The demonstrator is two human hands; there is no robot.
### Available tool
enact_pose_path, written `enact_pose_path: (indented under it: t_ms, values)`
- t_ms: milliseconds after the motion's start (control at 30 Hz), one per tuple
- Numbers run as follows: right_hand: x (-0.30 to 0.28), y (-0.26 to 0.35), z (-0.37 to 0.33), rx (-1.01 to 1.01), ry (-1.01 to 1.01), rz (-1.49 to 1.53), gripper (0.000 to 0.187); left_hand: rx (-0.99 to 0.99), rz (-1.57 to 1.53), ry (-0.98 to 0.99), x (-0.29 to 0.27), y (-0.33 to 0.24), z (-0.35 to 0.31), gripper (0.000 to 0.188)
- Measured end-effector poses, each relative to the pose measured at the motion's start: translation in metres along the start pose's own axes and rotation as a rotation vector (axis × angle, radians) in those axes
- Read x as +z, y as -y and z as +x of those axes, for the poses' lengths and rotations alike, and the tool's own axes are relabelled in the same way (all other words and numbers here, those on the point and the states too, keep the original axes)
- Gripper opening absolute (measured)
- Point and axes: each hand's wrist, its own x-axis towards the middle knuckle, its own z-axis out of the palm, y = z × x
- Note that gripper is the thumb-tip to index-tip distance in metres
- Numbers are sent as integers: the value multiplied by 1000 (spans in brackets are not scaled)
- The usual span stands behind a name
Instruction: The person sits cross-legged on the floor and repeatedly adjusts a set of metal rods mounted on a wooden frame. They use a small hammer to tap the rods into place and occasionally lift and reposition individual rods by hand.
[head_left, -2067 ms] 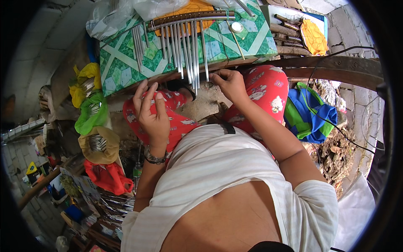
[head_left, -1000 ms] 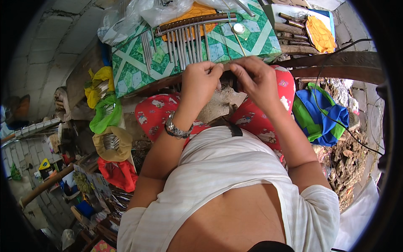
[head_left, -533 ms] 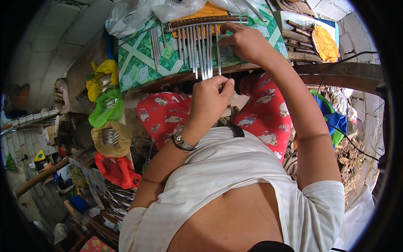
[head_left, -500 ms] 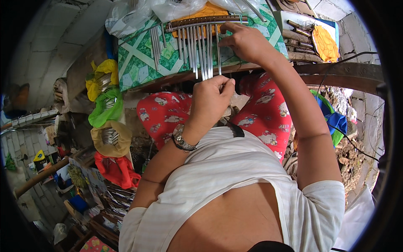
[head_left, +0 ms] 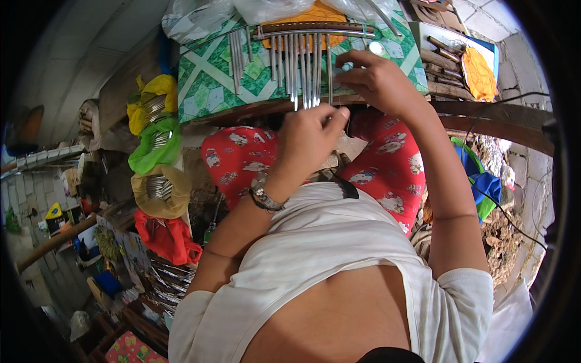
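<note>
Both hands stay at the chimes: left hand now pinches a tube's lower end; right hand, fingers curled, has dropped onto the surface.

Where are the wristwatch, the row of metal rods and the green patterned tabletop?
wristwatch (head_left: 264,195), head view, on its metal band.
row of metal rods (head_left: 296,66), head view, mid-rod.
green patterned tabletop (head_left: 209,78), head view, bare left part.

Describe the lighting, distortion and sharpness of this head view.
Head view: even daylight with no harsh glare; the left side is dimmer. Fisheye bends the table edge and wooden beam, with a black ring round the rim. The metal rods and left hand are sharp; the right hand is slightly soft.
</note>
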Motion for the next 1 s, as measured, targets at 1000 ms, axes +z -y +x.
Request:
enact_pose_path:
  t_ms: [1000]
  values:
    - [-39,59,-23,303,-547,677,22,-90,500,-550,-145,62,118,37]
